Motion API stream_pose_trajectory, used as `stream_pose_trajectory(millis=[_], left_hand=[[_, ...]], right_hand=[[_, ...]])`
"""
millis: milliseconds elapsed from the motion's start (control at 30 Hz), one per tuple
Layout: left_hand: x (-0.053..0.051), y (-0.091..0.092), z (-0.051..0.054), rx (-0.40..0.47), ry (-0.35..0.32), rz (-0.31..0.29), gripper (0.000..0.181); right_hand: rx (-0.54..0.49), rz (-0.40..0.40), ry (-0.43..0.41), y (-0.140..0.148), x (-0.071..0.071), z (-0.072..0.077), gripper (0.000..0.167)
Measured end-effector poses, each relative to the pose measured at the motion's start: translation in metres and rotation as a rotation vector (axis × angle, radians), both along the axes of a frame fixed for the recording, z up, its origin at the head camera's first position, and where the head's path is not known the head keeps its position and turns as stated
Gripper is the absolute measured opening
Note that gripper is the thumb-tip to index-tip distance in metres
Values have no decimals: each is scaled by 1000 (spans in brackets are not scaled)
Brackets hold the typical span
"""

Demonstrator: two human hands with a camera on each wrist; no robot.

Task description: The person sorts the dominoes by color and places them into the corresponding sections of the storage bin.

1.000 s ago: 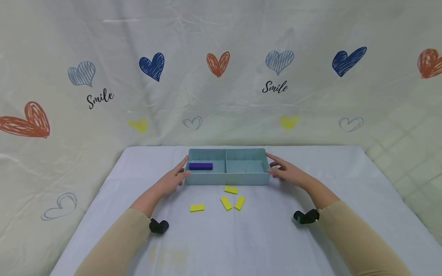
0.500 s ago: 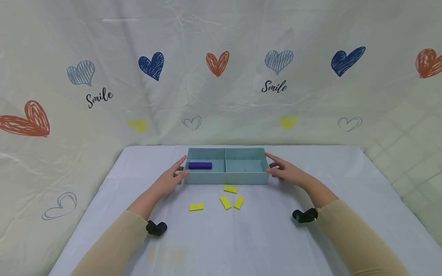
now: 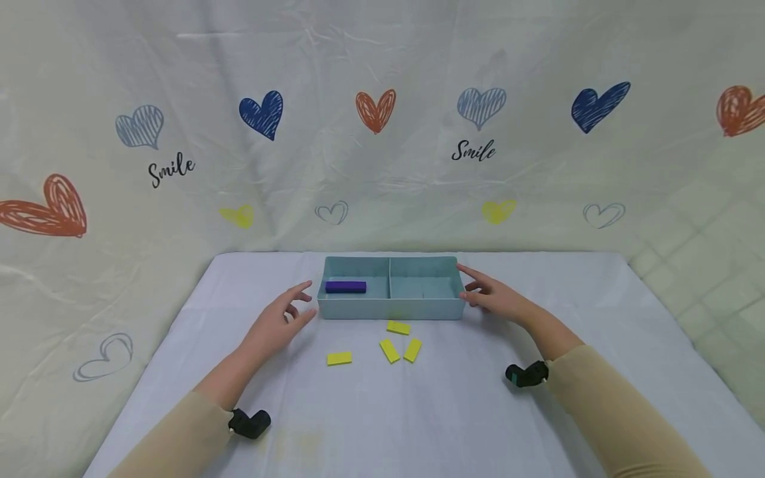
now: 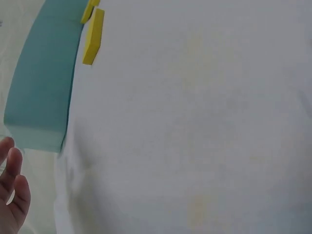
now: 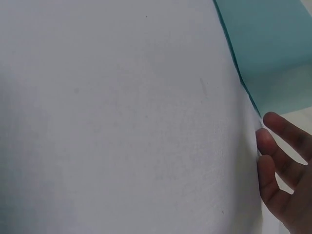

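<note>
A light teal box (image 3: 391, 309) with two compartments stands at the far part of the table. A dark purple bar (image 3: 345, 287) lies in its left compartment. My left hand (image 3: 275, 328) hovers just left of the box, apart from it, with loosely spread fingers and nothing held. At the box's right end is my right hand (image 3: 493, 295), its index finger and thumb extended along that side; firm contact cannot be told. Several yellow blocks lie in front of the box, such as one yellow block (image 3: 339, 358) set apart at left and another yellow block (image 4: 93, 36) in the left wrist view.
A white cloth (image 3: 454, 411) covers the table. Behind it hangs a pale curtain (image 3: 412, 186) printed with hearts and words. Black wrist cameras (image 3: 250, 423) are worn on both arms, over beige sleeves (image 3: 173, 438).
My left hand has left the box's left end and drawn back toward the lower left. My right hand stays at the right end. The box, bar and yellow blocks have not visibly moved.
</note>
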State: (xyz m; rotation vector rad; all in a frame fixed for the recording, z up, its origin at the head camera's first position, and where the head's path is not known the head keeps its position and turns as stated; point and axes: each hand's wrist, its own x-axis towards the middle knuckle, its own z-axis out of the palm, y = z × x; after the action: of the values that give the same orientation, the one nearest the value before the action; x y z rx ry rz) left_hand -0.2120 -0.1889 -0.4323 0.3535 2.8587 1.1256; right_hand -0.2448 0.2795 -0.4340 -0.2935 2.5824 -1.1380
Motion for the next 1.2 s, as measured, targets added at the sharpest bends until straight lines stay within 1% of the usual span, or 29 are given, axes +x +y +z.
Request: stream_pose_trajectory(millis=[100,200,367,500,600,667,767,867,933,1100,1200], left_hand=[[9,-2,2,-30,28,-31,63],[18,-3,2,-75,47,-68,62],[30,2,0,-148,77,-155,60],[35,10,-1,-234,83,-240,55],[36,17,-2,-289,76,-304,53],[36,20,-4,-314,59,-334,52],[35,24,-6,-351,27,-363,49],[34,25,-10,-388,13,-383,46],[33,26,-11,-402,21,-398,43],[31,25,-13,-432,90,-444,39],[30,24,-13,-449,115,-469,36]], right_hand=[[-3,7,2,0,0,-1,71],[-8,3,0,0,1,0,71],[-5,-5,-5,1,2,1,70],[2,5,-2,2,2,2,70],[3,-3,-2,2,2,2,71],[3,-4,-1,1,2,2,71],[2,-10,-1,0,2,2,71],[-1,-5,-4,0,2,2,71],[-6,-9,-10,0,2,2,71],[-14,-2,-11,1,2,2,71],[-15,-1,-10,2,1,1,71]])
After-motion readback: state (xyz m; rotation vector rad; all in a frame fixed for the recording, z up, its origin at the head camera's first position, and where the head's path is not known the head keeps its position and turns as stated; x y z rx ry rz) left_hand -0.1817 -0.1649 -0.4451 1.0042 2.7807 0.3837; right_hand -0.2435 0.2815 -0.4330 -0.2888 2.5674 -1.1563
